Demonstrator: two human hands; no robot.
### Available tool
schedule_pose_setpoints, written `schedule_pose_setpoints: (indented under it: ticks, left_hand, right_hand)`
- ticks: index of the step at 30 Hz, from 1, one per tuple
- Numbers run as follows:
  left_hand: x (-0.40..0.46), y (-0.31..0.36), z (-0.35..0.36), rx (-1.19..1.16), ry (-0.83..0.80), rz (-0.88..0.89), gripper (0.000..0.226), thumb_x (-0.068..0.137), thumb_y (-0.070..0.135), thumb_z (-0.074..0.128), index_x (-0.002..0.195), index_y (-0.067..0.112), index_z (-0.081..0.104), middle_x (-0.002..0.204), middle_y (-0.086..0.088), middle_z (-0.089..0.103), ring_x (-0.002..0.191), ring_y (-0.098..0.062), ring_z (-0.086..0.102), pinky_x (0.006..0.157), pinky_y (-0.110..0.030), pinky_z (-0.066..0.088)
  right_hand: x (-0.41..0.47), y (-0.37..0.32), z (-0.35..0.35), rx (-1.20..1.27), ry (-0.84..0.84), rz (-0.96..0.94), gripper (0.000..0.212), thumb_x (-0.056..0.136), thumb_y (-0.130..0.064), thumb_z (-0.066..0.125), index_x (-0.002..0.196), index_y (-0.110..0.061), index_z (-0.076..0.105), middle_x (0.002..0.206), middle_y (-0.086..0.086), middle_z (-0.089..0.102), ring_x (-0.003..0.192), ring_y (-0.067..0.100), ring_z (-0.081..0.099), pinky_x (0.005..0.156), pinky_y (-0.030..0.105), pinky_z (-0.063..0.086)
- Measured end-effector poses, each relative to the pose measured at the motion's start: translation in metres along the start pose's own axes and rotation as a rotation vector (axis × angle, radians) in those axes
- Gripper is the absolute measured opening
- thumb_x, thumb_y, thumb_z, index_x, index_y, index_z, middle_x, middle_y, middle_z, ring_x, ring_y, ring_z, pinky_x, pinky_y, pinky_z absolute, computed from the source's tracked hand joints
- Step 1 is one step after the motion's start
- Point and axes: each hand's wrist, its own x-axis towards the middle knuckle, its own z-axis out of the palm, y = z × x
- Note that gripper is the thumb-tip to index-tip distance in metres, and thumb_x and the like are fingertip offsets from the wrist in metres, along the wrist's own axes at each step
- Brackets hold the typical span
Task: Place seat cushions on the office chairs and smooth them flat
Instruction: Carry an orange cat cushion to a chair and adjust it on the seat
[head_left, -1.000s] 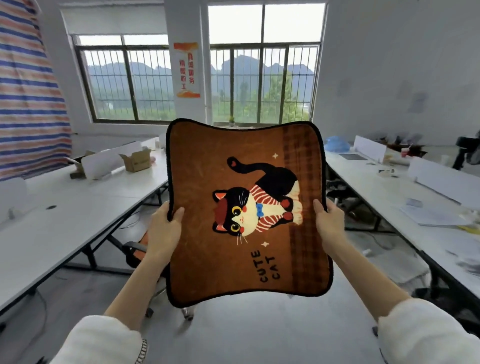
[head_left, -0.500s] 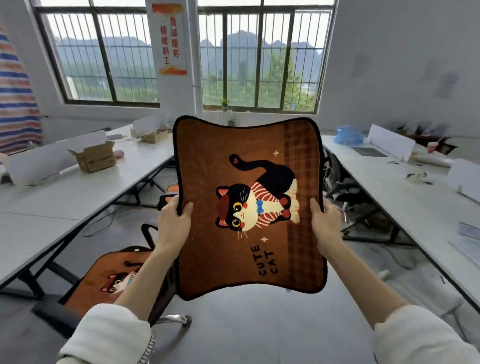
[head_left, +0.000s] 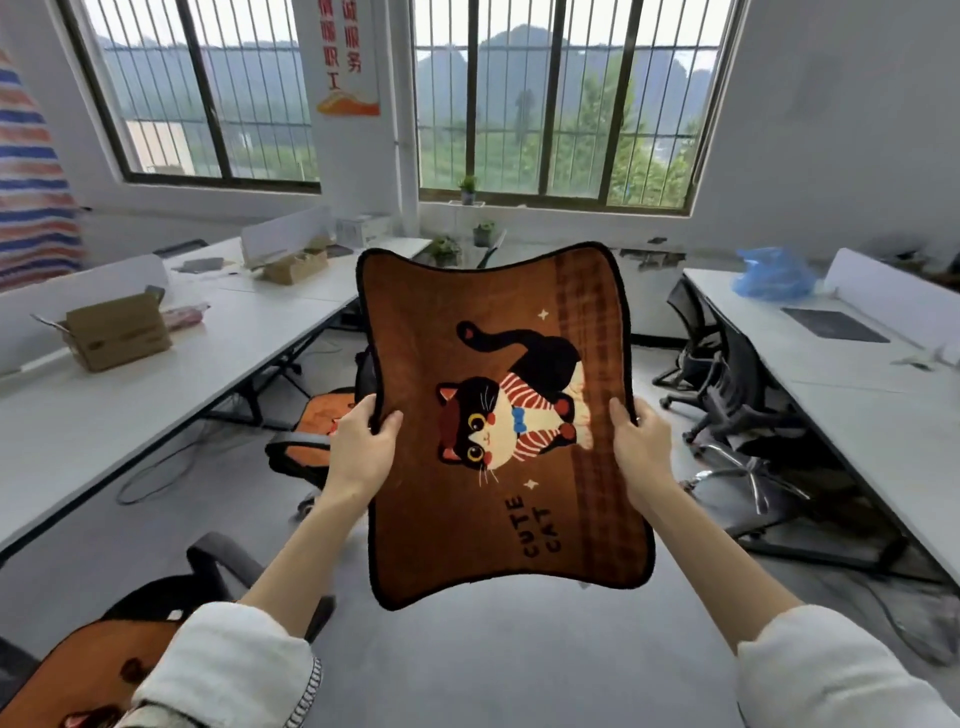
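Note:
I hold a brown seat cushion (head_left: 498, 415) with a black cat picture and the words CUTE CAT upright in front of me. My left hand (head_left: 361, 447) grips its left edge and my right hand (head_left: 641, 447) grips its right edge. At lower left an office chair (head_left: 218, 566) carries another brown cushion (head_left: 93, 670), partly hidden by my left sleeve. Further back on the left a second chair (head_left: 296, 452) bears an orange-brown cushion (head_left: 330, 413). Black office chairs (head_left: 727, 384) without cushions stand at the right desk.
Long white desks run along the left (head_left: 130, 405) and the right (head_left: 857, 405), with a grey floor aisle between them. Cardboard boxes (head_left: 117, 332) sit on the left desk, a blue bag (head_left: 774, 273) on the right one. Barred windows fill the far wall.
I have walked forward along the aisle with the cushion still held up in both hands. The first cushioned chair has slid to the lower left, and a second cushioned chair has come into sight.

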Motion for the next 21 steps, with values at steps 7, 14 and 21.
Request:
schedule_pose_setpoints:
  ticks: [7, 14, 21]
  left_hand:
    - [0.222, -0.018, 0.109, 0.005, -0.037, -0.022, 0.015, 0.092, 0.015, 0.057, 0.104, 0.018, 0.064, 0.095, 0.000, 0.069, 0.091, -0.023, 0.067, 0.087, -0.044, 0.054]
    - [0.406, -0.018, 0.239, 0.096, -0.201, -0.007, 0.028, 0.096, 0.011, 0.047, 0.122, 0.013, 0.058, 0.110, -0.004, 0.066, 0.100, -0.023, 0.063, 0.093, -0.038, 0.049]
    - [0.565, -0.041, 0.347, 0.091, -0.209, -0.079, 0.029, 0.096, 0.011, 0.046, 0.123, 0.011, 0.056, 0.117, -0.007, 0.064, 0.105, -0.024, 0.061, 0.095, -0.041, 0.049]
  right_hand:
    - [0.228, 0.032, 0.068, -0.055, 0.025, 0.016, 0.026, 0.099, -0.024, 0.046, 0.111, -0.012, 0.064, 0.093, 0.003, 0.067, 0.086, 0.023, 0.063, 0.074, 0.032, 0.048]
    - [0.425, 0.060, 0.105, -0.112, 0.091, 0.039, 0.027, 0.099, -0.021, 0.045, 0.112, -0.008, 0.064, 0.096, 0.004, 0.066, 0.084, 0.020, 0.059, 0.067, 0.027, 0.041]
    - [0.617, 0.101, 0.152, -0.113, 0.017, 0.067, 0.030, 0.100, -0.023, 0.043, 0.121, -0.011, 0.061, 0.109, 0.005, 0.067, 0.095, 0.022, 0.062, 0.081, 0.033, 0.049]
